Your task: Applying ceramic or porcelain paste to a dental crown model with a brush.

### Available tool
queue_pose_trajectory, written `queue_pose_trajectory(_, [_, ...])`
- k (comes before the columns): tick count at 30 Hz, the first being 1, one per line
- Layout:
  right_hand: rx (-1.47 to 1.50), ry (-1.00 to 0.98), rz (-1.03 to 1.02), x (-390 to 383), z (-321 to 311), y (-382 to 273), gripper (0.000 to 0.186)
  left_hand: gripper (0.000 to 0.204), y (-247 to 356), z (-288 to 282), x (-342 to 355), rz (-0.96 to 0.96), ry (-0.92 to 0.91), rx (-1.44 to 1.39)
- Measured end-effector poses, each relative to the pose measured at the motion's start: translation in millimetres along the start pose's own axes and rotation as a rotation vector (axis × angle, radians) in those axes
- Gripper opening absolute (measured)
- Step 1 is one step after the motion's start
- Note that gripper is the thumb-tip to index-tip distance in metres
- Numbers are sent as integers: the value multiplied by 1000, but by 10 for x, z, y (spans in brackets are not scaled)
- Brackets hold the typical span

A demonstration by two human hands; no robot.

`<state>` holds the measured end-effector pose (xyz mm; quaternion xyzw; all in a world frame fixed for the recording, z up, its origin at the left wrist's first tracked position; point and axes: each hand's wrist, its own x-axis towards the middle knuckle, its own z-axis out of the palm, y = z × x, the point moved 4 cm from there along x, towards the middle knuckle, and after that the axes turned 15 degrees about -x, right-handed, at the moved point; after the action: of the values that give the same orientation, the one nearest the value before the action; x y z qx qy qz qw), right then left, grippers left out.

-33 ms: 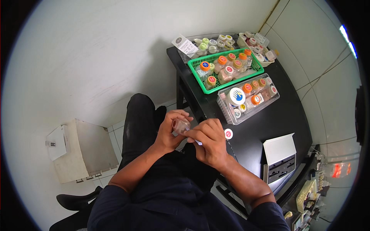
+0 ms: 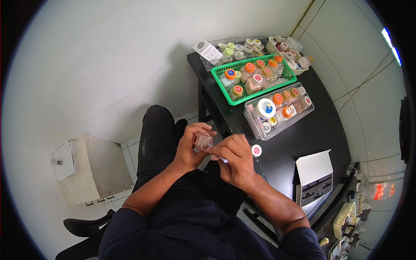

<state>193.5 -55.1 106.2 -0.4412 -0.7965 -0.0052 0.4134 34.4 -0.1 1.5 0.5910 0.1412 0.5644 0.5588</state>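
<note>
Over my lap, my left hand (image 2: 190, 145) is closed round a small clear jar (image 2: 203, 141) with pinkish contents. The jar lies tilted, its mouth toward my right hand. Between the fingers of my right hand (image 2: 236, 158) is a thin pale stick-like tool (image 2: 223, 160). Its far end reaches the jar's mouth; whether a spoon or a spatula, I cannot tell. Just beyond my right hand, a white screw cap with a red label (image 2: 256, 150) rests near the edge of the black table (image 2: 286, 151).
A clear plastic basket (image 2: 281, 125) and a green basket (image 2: 234, 103) hold several capped jars. More jars (image 2: 239, 48) and a cream basket (image 2: 299, 69) stand at the back. An open case with dark slots (image 2: 315, 190) lies at right. A pale box (image 2: 104, 169) stands at left.
</note>
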Motion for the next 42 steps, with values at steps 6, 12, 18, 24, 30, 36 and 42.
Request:
queue_pose_trajectory(6, [-4, -25, -43, 11, -5, -35, 35, 60, -94, -41, -28, -33, 79, -26])
queue_pose_trajectory(12, [21, -43, -46, 41, -19, -60, 34, 64, -48, -48, -21, -82, 111, -51])
queue_pose_trajectory(18, [-3, -29, -38, 51, -12, -44, 33, 73, 106, -65, 63, 28, -42, 172])
queue_pose_trajectory(24, [-3, 15, -50, 68, -40, -70, 31, 69, 128, -20, 47, -4, -84, 71])
queue_pose_trajectory(30, [-97, 55, -21, 63, -55, -41, 32, 58, 4, -26, -28, -271, -6, -108])
queue_pose_trajectory(36, [-35, -4, 24, 32, 8, 8, 23, 58, 4, 3, -10, -191, -42, -116])
queue_pose_trajectory(42, [-77, -7, 73, 31, -44, 30, 21, 59, 33, 31, 16, -133, -127, -59])
